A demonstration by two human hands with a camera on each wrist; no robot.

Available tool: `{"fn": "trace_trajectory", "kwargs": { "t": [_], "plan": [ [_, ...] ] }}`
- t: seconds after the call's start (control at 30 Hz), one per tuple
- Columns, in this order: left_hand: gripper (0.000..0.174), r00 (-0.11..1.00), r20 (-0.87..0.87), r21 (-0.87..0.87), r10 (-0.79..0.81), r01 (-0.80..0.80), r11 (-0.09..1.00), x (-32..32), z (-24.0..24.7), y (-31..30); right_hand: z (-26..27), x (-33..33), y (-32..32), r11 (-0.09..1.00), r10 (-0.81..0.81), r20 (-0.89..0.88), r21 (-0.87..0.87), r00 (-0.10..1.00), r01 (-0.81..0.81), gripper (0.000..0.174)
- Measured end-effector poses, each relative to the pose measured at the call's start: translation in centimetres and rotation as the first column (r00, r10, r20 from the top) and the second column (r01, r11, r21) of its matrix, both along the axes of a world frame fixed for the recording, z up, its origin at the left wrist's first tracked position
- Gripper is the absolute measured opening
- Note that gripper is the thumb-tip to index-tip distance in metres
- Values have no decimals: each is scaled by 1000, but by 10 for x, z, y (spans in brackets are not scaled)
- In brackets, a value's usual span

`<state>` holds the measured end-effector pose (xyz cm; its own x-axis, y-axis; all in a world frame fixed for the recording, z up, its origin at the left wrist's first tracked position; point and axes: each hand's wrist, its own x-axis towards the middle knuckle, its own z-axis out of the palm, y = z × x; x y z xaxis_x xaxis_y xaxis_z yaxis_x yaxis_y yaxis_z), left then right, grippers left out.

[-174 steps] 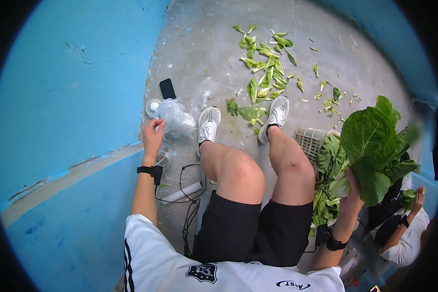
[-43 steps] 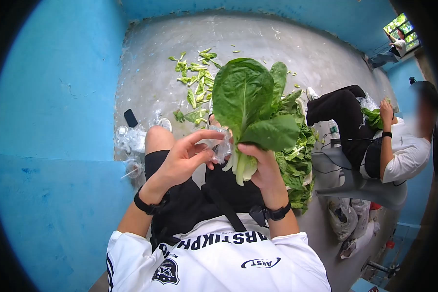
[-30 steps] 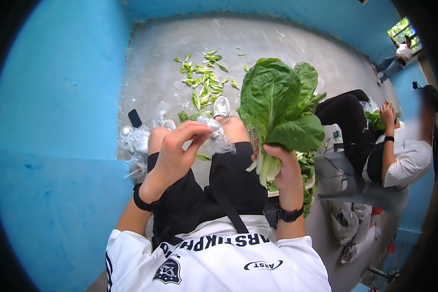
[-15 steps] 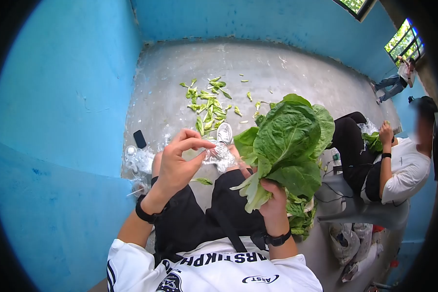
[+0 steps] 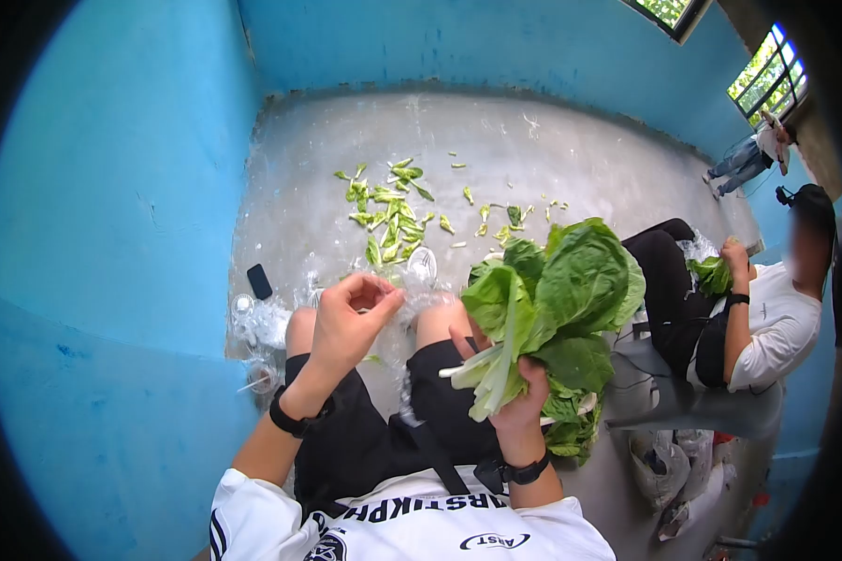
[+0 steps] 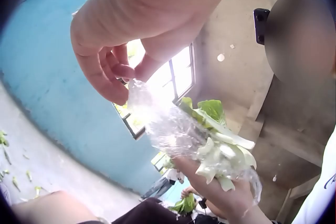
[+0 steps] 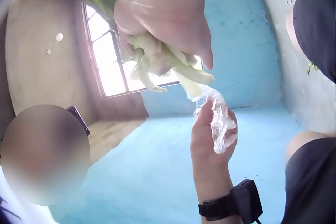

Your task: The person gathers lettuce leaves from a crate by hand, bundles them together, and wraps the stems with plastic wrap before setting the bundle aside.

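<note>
A bunch of leafy greens [image 5: 571, 290] with pale stalks is gripped by my right hand [image 5: 519, 397], stalks pointing left toward my lap. In the right wrist view the stalks [image 7: 157, 64] hang below the right hand [image 7: 163, 14]. My left hand [image 5: 346, 323], to the left of the greens, pinches thin clear plastic film [image 6: 173, 129] between thumb and fingertips. In the left wrist view the film stretches from the left hand [image 6: 142, 29] to the stalks [image 6: 226, 158].
Loose leaves [image 5: 393, 220] lie scattered on the grey floor [image 5: 327, 131]. A phone [image 5: 259, 281] and crumpled plastic [image 5: 262, 323] are by the blue wall at left. More greens [image 5: 571, 421] are piled beside my right leg. A seated person [image 5: 767, 318] is at right, with bags [image 5: 664, 467] behind.
Over the last seconds the left hand came from the plastic by the wall to near the greens. Lately the bunch has tilted and moved slightly right, and the film has spread between the hands.
</note>
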<state>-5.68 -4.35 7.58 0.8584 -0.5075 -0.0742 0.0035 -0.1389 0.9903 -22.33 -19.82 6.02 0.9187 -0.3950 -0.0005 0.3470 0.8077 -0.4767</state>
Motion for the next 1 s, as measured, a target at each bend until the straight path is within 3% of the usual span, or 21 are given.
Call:
{"fn": "trace_trajectory", "kwargs": {
  "t": [0.17,0.23,0.37,0.4,0.47,0.5,0.53,0.57,0.63,0.77,0.8,0.9,1.0],
  "plan": [
    [17,994,-108,1,15,-15,1000,3,-6,-1,-10,0,-6,995,-63,3,75,998,63,60],
    [17,990,-140,-21,17,-20,1000,2,-5,-4,-12,3,-10,995,4,82,103,997,-13,56],
    [17,990,-139,-69,-20,10,998,2,-19,-13,4,-2,-2,997,37,-83,72,996,-31,46],
    [18,997,-64,-14,-43,42,999,3,-24,-15,10,-7,1,992,102,-191,96,976,-85,42],
    [18,997,12,45,-73,73,996,2,-26,-17,9,-7,7,994,103,-179,61,979,-93,41],
    [18,992,3,16,-129,129,992,0,-24,-20,9,-8,10,995,101,-163,22,981,-99,39],
    [18,983,-5,-15,-186,186,982,-3,-23,-22,15,-6,16,997,82,-303,16,949,-81,36],
    [18,981,-10,-15,-192,192,981,-7,-19,-23,17,-3,16,997,76,-308,17,948,-75,36],
    [17,930,-125,-219,-346,314,924,-14,-11,-24,20,6,13,998,38,-314,-29,949,-49,31],
    [23,869,-218,-317,-445,368,874,-15,-19,-19,12,7,2,992,1,-460,-112,888,-59,36],
    [23,869,-219,-316,-444,367,875,-14,-21,-18,17,12,5,979,-92,-465,-203,880,-5,36],
    [27,846,-246,-301,-473,397,867,-13,-26,-14,10,10,-2,969,-102,-506,-245,857,-29,35],
    [26,905,-133,-284,-403,355,891,-9,-24,-10,7,4,-14,974,-54,-499,-217,865,-64,30]
  ]
}}
